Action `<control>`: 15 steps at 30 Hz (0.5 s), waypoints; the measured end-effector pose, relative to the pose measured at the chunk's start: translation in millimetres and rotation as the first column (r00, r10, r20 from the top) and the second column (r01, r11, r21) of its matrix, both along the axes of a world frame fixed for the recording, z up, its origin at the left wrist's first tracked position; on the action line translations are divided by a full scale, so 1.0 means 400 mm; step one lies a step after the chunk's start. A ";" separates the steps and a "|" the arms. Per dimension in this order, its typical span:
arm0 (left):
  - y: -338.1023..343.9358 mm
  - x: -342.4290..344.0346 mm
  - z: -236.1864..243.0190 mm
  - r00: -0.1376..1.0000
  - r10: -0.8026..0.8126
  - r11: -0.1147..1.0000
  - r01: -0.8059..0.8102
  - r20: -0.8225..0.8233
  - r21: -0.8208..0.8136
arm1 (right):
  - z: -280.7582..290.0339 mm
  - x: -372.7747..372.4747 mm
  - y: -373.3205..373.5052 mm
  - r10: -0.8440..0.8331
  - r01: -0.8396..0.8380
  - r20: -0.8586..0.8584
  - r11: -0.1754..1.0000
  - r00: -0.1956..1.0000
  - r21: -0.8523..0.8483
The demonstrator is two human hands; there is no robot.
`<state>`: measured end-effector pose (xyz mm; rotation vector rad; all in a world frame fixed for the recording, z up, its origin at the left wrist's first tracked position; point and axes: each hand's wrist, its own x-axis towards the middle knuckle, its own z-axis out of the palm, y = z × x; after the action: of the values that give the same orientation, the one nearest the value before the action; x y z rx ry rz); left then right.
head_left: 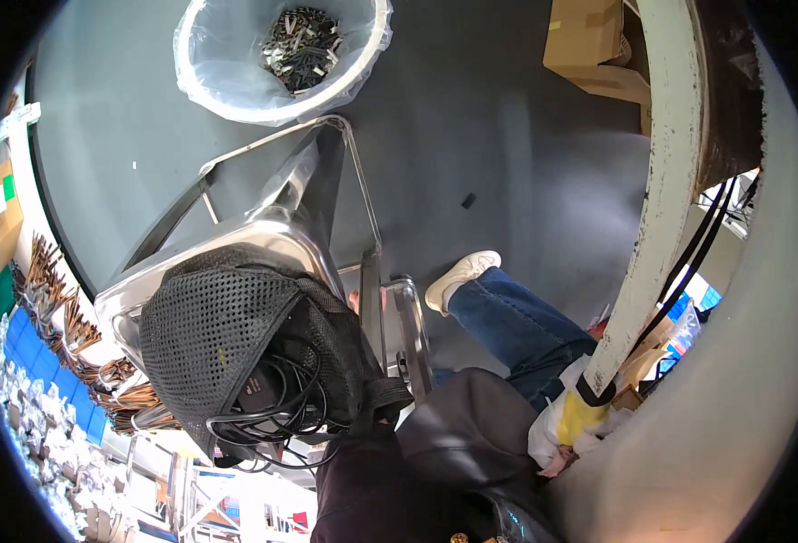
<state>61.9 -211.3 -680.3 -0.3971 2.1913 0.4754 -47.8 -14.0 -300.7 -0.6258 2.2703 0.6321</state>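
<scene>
Neither my left hand nor my right hand can be made out. My dark clothing [363,489] fills the lower middle. Close by on the left, a black mesh bag [209,317] lies on a shiny metal stool [123,312]. Black cables [295,398] are bunched at the bag's opening, beside a dark boxy item that I cannot identify. To the right, a white and yellow bundle [582,421] with a pinkish edge shows by the black end of a pale post [639,271]; what it is cannot be told. A leg in blue jeans [517,321] ends in a pale shoe [462,276].
A white bin [186,68] with a clear liner holds small dark and pale scraps. An open cardboard box [584,45] stands far right. A small black piece [469,201] lies on the grey floor. Bundled wires [64,308] and blue bins [46,357] line the left. Dark cables [698,253] hang behind the post.
</scene>
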 end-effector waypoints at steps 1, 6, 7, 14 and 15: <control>0.005 0.001 0.007 1.000 0.018 1.000 -0.018 0.001 0.022 | -0.029 0.012 -0.011 0.015 -0.015 0.006 1.000 1.000 0.022; 0.014 -0.007 0.025 0.993 0.114 0.986 -0.113 -0.007 0.120 | -0.181 0.076 -0.066 0.094 -0.096 0.023 0.988 0.995 0.119; 0.010 -0.006 0.025 0.991 0.133 0.982 -0.130 -0.009 0.135 | -0.214 0.090 -0.079 0.109 -0.111 0.025 0.985 0.994 0.134; -0.002 -0.007 0.006 0.963 0.266 0.934 -0.250 -0.032 0.257 | -0.428 0.154 -0.159 0.217 -0.218 0.034 0.943 0.976 0.250; 0.005 -0.006 -0.001 0.958 0.286 0.923 -0.266 -0.033 0.280 | -0.457 0.155 -0.164 0.232 -0.233 0.037 0.934 0.972 0.271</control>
<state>59.5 -209.3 -680.8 -0.5472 2.1086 0.9493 14.3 -79.6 -483.4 -0.7615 2.0685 1.0397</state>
